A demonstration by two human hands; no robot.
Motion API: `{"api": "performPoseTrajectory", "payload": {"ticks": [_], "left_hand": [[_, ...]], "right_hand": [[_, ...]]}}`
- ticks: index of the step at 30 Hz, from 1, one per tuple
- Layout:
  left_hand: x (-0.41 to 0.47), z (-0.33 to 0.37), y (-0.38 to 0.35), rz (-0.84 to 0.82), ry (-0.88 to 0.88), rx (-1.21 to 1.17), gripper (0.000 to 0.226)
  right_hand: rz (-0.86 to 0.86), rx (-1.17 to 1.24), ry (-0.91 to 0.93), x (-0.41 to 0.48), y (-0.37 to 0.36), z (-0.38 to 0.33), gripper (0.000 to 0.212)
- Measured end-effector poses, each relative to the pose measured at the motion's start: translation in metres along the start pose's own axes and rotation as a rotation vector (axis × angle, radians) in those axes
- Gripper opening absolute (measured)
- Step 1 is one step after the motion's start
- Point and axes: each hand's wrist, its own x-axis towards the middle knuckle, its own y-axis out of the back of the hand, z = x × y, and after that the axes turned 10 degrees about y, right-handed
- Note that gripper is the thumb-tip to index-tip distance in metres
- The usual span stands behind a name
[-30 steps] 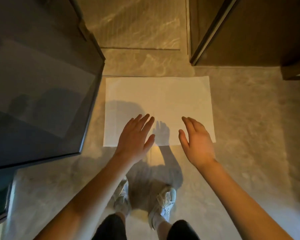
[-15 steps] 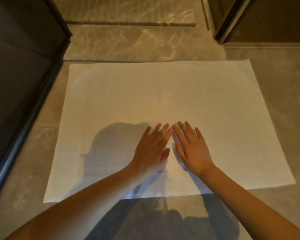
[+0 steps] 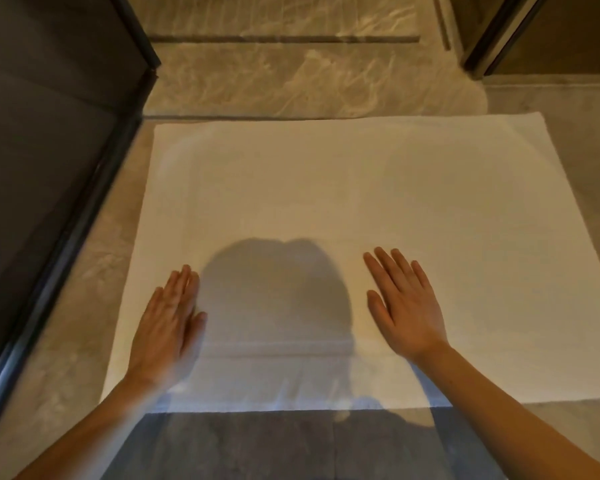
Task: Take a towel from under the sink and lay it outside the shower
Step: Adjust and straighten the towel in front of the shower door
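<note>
Spread apart — left hand (image 3: 168, 323), right hand (image 3: 404, 306) — flat on towel (image 3: 326, 188).

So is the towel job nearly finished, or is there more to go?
Nearly finished. Done: the white towel already lies spread flat on the floor beside the dark glass panel. In hand: the left hand and right hand rest palm-down and open on its near half, apparently smoothing it. Left: probably only lifting the hands away; no obvious wrinkles show.

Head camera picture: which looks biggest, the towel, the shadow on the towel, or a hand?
1. Towel.
2. Shadow.
3. Left hand and right hand: they look alike, so no ranking between them.
</note>
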Motion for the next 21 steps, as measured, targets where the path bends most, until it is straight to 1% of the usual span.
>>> {"api": "performPoseTrajectory", "payload": {"ticks": [2, 4, 6, 7, 8, 10, 12, 13, 15, 16, 18, 21], "left_hand": [[-0.006, -0.016, 0.003, -0.008, 0.024, -0.007, 0.064], [-0.007, -0.017, 0.006, 0.011, 0.037, 0.002, 0.066], [-0.009, -0.002, 0.010, 0.026, 0.068, 0.024, 0.066], [-0.011, 0.012, 0.011, 0.046, 0.043, 0.030, 0.066], [-0.013, 0.032, 0.010, 0.066, -0.017, 0.035, 0.065], [-0.018, 0.083, 0.002, 0.091, -0.201, 0.015, 0.063], [-0.024, 0.134, -0.010, 0.072, -0.390, 0.013, 0.063], [-0.024, 0.151, -0.015, 0.052, -0.457, 0.030, 0.063], [-0.018, 0.161, -0.021, 0.027, -0.515, 0.079, 0.062], [-0.012, 0.154, -0.021, 0.033, -0.510, 0.094, 0.061], [0.002, 0.125, -0.020, 0.038, -0.418, 0.062, 0.060], [0.013, 0.053, -0.008, 0.058, -0.119, 0.011, 0.061]], "right_hand": [[0.006, 0.004, 0.001, 0.000, -0.002, 0.001, 0.056], [0.019, 0.009, 0.002, 0.000, -0.004, 0.001, 0.056], [0.032, 0.006, 0.007, 0.003, -0.004, 0.001, 0.056], [0.032, 0.003, 0.008, 0.003, -0.004, 0.001, 0.056], [0.029, 0.000, 0.007, 0.004, -0.004, 0.000, 0.056], [0.024, -0.008, 0.013, 0.003, -0.004, -0.001, 0.057], [0.024, -0.020, 0.015, 0.002, -0.005, -0.001, 0.057], [0.024, -0.024, 0.014, 0.002, -0.004, -0.001, 0.057], [0.026, -0.022, 0.012, 0.003, -0.005, 0.000, 0.056], [0.025, -0.022, 0.016, 0.002, -0.006, 0.000, 0.056], [0.027, -0.019, 0.021, 0.001, -0.007, 0.001, 0.056], [0.036, -0.010, 0.024, 0.003, -0.008, 0.002, 0.056]]}}
